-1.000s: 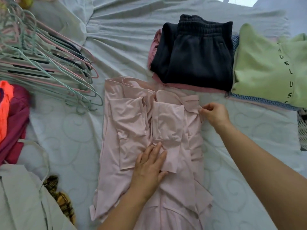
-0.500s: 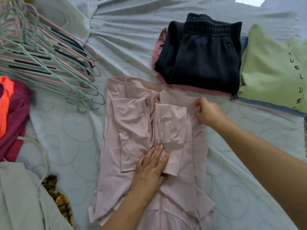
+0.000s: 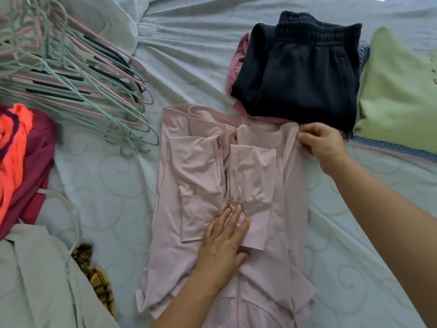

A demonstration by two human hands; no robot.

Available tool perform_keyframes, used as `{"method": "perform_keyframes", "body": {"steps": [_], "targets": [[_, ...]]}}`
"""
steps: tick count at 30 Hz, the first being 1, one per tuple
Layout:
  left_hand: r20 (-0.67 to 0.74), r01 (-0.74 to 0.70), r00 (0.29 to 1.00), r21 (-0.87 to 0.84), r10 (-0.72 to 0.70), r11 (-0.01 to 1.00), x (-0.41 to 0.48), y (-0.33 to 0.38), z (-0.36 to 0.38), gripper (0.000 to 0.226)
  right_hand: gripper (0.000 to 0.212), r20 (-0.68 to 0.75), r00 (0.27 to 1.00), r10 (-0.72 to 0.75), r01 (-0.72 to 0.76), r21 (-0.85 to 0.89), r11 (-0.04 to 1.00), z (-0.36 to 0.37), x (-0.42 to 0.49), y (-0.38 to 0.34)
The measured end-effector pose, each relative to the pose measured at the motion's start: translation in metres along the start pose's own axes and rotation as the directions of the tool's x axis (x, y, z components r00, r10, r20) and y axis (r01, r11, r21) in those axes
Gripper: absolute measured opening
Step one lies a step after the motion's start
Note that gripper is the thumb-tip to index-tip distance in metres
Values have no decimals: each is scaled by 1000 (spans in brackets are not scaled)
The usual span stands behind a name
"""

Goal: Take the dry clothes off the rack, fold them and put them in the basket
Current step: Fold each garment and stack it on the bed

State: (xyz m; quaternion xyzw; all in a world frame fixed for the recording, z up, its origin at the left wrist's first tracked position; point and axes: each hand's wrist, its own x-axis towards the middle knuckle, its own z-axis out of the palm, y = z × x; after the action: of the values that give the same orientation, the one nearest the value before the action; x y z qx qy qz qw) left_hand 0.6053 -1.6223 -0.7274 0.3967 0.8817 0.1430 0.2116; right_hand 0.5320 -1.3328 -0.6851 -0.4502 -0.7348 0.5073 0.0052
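Sleeves are already turned in across the chest of the pink top, which lies lengthwise on the bed. The left hand stays flat on it, fingers straight, pressing where the sleeve ends meet. The right hand pinches the cloth at the top right corner, just beside the folded dark trousers. A second ago a rumpled strip stuck out at that corner; now the edge runs straighter, so the side fold looks squared up. I'd judge the sleeve stage done, with the fold from hem to collar next. A folded green garment sits further right, and hangers are heaped at the left. No basket is in sight.
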Motion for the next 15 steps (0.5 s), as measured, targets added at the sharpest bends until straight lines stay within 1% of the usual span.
{"method": "perform_keyframes", "body": {"steps": [1,2,3,5,6,7,8,9,10,11,12,13,14,15], "targets": [[-11,8,1000,24,-8,1000,0,0,2,95,15,-19,999,-40,41,75,996,0,1,-7],[-31,18,999,39,-17,999,1,-1,4,95,18,-51,997,-49,55,109,993,-1,3,-9],[-53,24,998,48,-22,999,2,0,4,90,18,-96,994,-44,53,93,994,-3,6,-7],[-106,36,994,46,-31,998,3,2,-3,68,25,-187,982,-31,32,5,999,-4,1,2],[-114,49,992,2,-49,999,7,3,-10,58,28,-210,976,-50,47,-19,999,-2,-7,9],[-142,52,987,-121,-69,991,13,3,-20,52,27,-218,972,-89,83,-36,996,1,-22,16],[-183,57,977,-272,-110,961,23,2,-31,48,23,-207,969,-135,127,-50,991,5,-41,24],[-187,86,967,-407,-175,909,35,1,-43,43,17,-166,970,-176,169,-56,984,11,-65,34],[-187,129,951,-490,-248,862,50,-1,-56,37,13,-95,974,-205,201,-53,978,19,-94,48],[-183,188,926,-533,-329,825,67,-4,-67,32,15,-13,974,-225,224,-53,973,28,-126,63],[-153,250,902,-579,-404,776,86,-7,-77,31,19,71,969,-238,242,-63,968,36,-157,79],[-76,323,881,-626,-467,710,103,-9,-86,33,20,134,957,-256,270,-96,958,44,-186,96],[29,395,860,-670,-509,629,119,-10,-92,35,21,179,943,-280,308,-149,940,50,-209,113],[125,447,844,-701,-521,556,132,-12,-95,35,28,219,927,-304,349,-211,913,54,-226,127]]}}
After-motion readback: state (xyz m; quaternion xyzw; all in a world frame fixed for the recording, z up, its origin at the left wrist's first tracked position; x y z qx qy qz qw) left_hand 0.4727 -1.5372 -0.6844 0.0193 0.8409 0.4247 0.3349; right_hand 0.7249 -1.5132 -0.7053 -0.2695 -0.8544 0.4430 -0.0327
